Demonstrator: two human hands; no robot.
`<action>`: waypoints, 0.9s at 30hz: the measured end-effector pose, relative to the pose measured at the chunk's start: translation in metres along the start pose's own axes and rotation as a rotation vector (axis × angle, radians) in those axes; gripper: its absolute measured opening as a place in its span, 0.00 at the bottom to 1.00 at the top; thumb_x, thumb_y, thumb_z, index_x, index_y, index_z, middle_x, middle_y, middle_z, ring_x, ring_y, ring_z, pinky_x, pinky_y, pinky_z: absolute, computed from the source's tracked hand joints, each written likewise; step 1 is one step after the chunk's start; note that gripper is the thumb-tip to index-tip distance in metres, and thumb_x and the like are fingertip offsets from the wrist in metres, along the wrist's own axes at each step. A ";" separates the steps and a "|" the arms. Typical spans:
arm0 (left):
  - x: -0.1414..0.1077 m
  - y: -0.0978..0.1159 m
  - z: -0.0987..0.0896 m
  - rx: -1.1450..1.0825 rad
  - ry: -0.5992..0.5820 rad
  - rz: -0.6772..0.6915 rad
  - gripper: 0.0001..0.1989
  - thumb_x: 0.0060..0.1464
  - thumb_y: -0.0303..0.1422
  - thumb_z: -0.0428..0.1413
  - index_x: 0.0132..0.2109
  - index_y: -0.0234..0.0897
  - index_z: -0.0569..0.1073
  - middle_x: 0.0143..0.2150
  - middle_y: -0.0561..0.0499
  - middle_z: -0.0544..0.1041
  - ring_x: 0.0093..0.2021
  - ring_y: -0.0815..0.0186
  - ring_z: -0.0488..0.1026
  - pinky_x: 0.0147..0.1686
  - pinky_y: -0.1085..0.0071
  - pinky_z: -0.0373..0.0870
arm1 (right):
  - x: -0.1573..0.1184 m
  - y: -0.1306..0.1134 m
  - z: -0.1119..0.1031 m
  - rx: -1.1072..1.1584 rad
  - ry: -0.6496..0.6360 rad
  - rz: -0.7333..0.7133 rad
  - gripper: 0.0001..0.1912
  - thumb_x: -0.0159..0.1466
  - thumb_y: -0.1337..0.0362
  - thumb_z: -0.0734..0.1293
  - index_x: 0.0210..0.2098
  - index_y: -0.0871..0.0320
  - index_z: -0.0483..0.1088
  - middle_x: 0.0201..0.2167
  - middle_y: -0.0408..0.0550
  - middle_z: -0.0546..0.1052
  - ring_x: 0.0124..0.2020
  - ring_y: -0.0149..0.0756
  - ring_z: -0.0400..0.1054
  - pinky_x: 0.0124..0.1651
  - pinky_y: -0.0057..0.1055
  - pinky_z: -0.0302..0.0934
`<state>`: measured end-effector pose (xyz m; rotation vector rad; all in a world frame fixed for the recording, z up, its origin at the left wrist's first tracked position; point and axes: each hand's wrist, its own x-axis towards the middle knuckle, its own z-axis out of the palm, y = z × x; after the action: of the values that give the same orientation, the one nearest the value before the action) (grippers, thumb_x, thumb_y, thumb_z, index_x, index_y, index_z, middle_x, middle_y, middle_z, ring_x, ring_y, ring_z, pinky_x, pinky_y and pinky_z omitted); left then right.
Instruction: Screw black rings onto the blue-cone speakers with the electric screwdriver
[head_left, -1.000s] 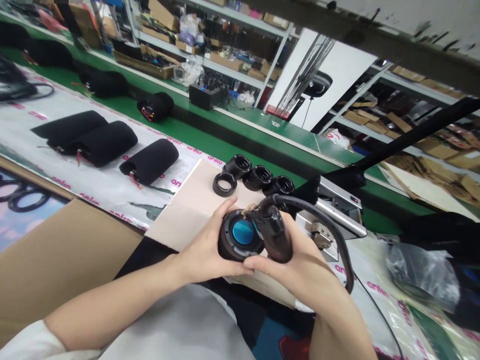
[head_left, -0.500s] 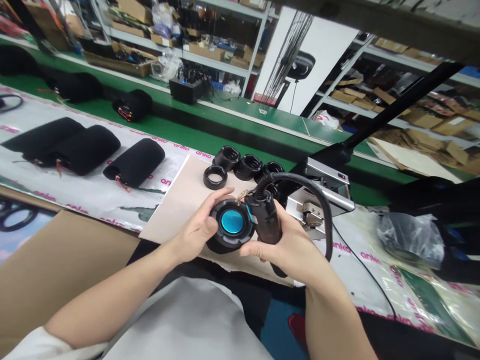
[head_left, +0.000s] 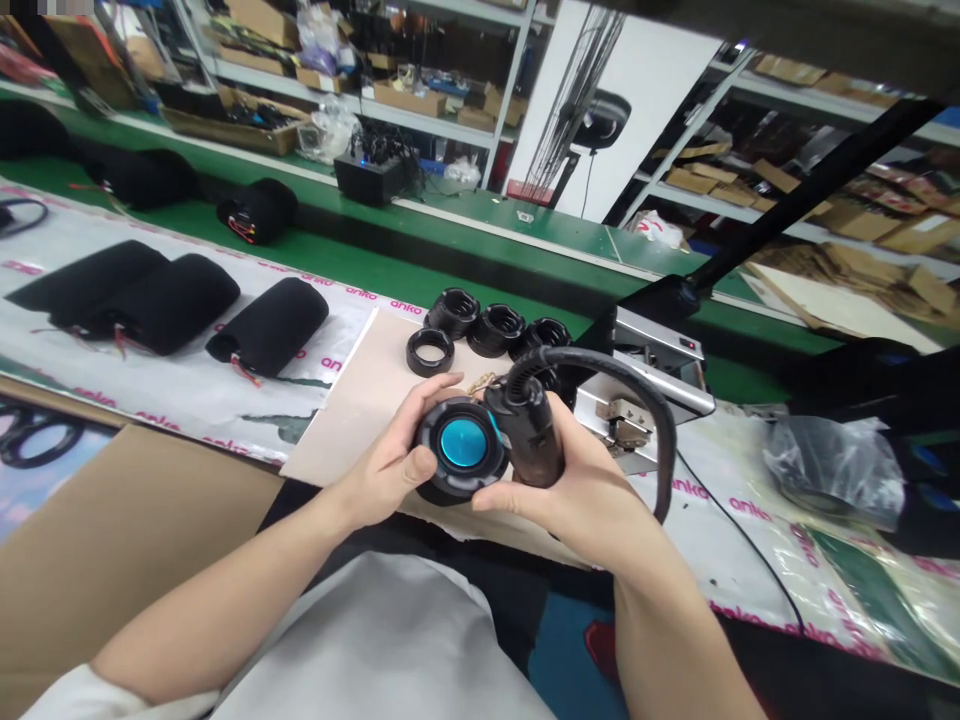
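My left hand [head_left: 390,465] grips the side of a round black speaker [head_left: 433,468] with a shiny blue centre, its face turned up towards me. In my right hand [head_left: 581,490] is a black corded electric screwdriver [head_left: 534,445], held upright against the speaker's right edge. My right thumb rests by the speaker's lower rim. The tool's lower end and its tip are hidden. Its thick black cable [head_left: 651,400] loops up and over my right wrist. Just beyond the hands stand several black ring-shaped parts [head_left: 430,352] on a beige board [head_left: 352,400].
Black fabric-covered cylinders [head_left: 274,325] with loose wires lie on the printed white sheet at left. A silver metal device [head_left: 660,365] stands right of the hands, near a clear plastic bag [head_left: 832,465]. A green bench [head_left: 480,215] and loaded shelves are behind.
Both hands, the speaker and the screwdriver have shifted very slightly left. The tool's cable has swung a little to the right. Both grips look the same.
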<state>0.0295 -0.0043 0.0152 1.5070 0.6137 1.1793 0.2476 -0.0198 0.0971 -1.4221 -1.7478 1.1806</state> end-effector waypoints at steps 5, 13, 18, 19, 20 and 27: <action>0.000 -0.002 0.001 -0.001 0.002 0.019 0.39 0.64 0.60 0.54 0.73 0.44 0.61 0.72 0.41 0.70 0.73 0.49 0.66 0.71 0.56 0.66 | 0.003 -0.003 -0.008 -0.136 -0.017 -0.003 0.41 0.51 0.58 0.85 0.60 0.32 0.70 0.56 0.33 0.78 0.59 0.46 0.73 0.60 0.43 0.69; 0.002 0.002 0.004 -0.003 0.064 -0.110 0.41 0.49 0.44 0.74 0.66 0.44 0.67 0.68 0.43 0.73 0.68 0.45 0.72 0.68 0.53 0.69 | 0.004 -0.006 -0.007 -0.179 -0.010 0.036 0.44 0.50 0.54 0.85 0.63 0.35 0.69 0.55 0.38 0.80 0.54 0.48 0.76 0.54 0.42 0.72; -0.002 0.005 0.004 0.043 0.028 -0.168 0.45 0.45 0.44 0.76 0.66 0.45 0.68 0.63 0.42 0.77 0.63 0.45 0.76 0.62 0.55 0.74 | -0.015 -0.003 -0.024 0.203 0.280 0.086 0.28 0.54 0.57 0.82 0.52 0.48 0.74 0.39 0.44 0.82 0.21 0.35 0.70 0.28 0.38 0.68; -0.002 0.005 0.004 0.043 0.024 -0.173 0.48 0.40 0.45 0.78 0.66 0.45 0.68 0.64 0.42 0.76 0.63 0.44 0.76 0.62 0.55 0.74 | -0.020 -0.001 -0.030 0.330 0.393 0.021 0.25 0.55 0.55 0.82 0.49 0.49 0.73 0.39 0.44 0.81 0.19 0.35 0.69 0.26 0.38 0.66; -0.003 0.005 0.004 0.048 0.024 -0.175 0.52 0.35 0.45 0.80 0.66 0.45 0.68 0.64 0.41 0.76 0.64 0.43 0.75 0.62 0.55 0.74 | -0.026 0.002 -0.036 0.433 0.508 -0.056 0.24 0.56 0.52 0.82 0.46 0.49 0.73 0.39 0.45 0.81 0.19 0.35 0.69 0.26 0.39 0.66; 0.005 0.007 0.007 0.259 0.071 -0.119 0.44 0.40 0.39 0.77 0.62 0.41 0.68 0.61 0.39 0.76 0.60 0.45 0.78 0.58 0.56 0.77 | -0.057 0.007 -0.068 0.578 1.199 -0.293 0.12 0.60 0.60 0.80 0.39 0.45 0.75 0.37 0.43 0.70 0.28 0.34 0.66 0.36 0.38 0.68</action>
<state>0.0365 -0.0046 0.0238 1.6247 0.9199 1.0968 0.3241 -0.0566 0.1251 -1.0601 -0.6462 0.3954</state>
